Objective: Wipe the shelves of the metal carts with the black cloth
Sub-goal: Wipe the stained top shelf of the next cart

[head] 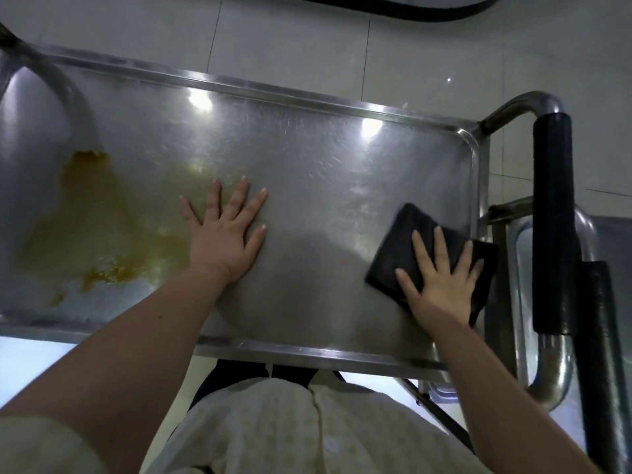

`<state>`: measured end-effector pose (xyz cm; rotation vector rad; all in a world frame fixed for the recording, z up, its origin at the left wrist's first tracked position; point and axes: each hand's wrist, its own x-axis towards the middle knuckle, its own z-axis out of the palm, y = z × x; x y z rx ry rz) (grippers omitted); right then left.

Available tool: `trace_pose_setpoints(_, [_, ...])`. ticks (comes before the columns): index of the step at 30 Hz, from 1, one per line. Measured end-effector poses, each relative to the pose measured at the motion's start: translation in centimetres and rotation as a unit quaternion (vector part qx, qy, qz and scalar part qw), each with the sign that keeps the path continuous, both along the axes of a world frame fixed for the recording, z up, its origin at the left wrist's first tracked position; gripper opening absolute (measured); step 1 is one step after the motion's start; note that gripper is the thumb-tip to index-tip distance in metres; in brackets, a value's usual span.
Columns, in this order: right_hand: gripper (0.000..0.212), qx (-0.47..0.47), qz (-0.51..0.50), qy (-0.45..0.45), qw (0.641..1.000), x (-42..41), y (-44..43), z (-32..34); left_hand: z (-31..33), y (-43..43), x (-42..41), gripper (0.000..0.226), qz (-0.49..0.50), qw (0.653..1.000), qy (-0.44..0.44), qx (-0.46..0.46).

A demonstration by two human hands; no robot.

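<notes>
The right hand [441,285] lies flat, fingers straight and spread, on the black cloth [410,230], a folded, soft-looking square pressed to the scuffed, shiny steel shelf [325,186]. The cloth's far corner pokes out beyond the fingertips, and its right edge meets the shelf's raised, rounded rim. The left hand [224,234] rests splayed on bare metal, holding nothing, with a blotchy yellow-brown stain [92,217] to its left, while a tubular, black-foam-sleeved handle [552,217] runs to the right of the right hand.

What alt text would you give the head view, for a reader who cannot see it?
A right hand presses a black cloth flat on a metal cart shelf, near its right end. The left hand lies flat mid-shelf, beside a brown stain.
</notes>
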<state>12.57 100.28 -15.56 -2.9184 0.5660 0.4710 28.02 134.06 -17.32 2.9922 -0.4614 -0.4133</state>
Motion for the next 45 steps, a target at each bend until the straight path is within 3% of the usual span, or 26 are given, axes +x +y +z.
trace_pose_setpoints(4, [0.072, -0.012, 0.005, 0.036, 0.999, -7.7, 3.4, -0.2, -0.1, 0.1, 0.0, 0.061, -0.01, 1.0, 0.002, -0.002])
trace_pose_setpoints(7, [0.071, -0.021, -0.007, 0.032, 0.999, -6.7, 5.4, -0.2, 0.2, 0.4, 0.1, 0.061, -0.022, 1.0, 0.009, -0.01])
trace_pose_setpoints(12, [0.071, -0.019, 0.069, 0.011, 0.997, -3.0, 14.9, -0.3, 1.8, 1.1, 0.9, 0.057, -0.037, 0.996, 0.07, -0.045])
trace_pose_setpoints(17, [0.071, -0.024, 0.085, -0.029, 0.996, -1.0, 20.0, -0.7, 4.0, 10.4, 4.2, 0.054, -0.074, 0.996, 0.005, -0.044])
trace_pose_setpoints(23, [0.071, -0.024, 0.066, -0.033, 0.997, -1.0, 20.2, -0.4, 2.8, 24.2, 7.7, 0.065, -0.045, 0.998, 0.029, 0.015])
trace_pose_setpoints(32, [0.074, -0.026, 0.007, -0.027, 0.999, 1.1, 24.7, -0.5, 1.3, 26.2, 7.6, 0.064, -0.063, 0.998, 0.016, 0.027])
trace_pose_setpoints(37, [0.074, 0.008, 0.157, -0.099, 0.983, 7.5, 38.5, -0.7, 1.1, 26.4, 7.8, 0.055, -0.063, 0.998, 0.009, 0.017])
trace_pose_setpoints(40, [0.074, 0.017, 0.194, -0.101, 0.976, 9.2, 43.8, -0.9, 1.0, 26.5, 7.6, 0.055, -0.061, 0.998, 0.006, 0.006])
trace_pose_setpoints(45, [0.074, -0.001, 0.173, -0.095, 0.98, 5.8, 35.9, -1.1, 0.7, 26.4, 7.7, 0.055, -0.063, 0.998, 0.006, -0.005])
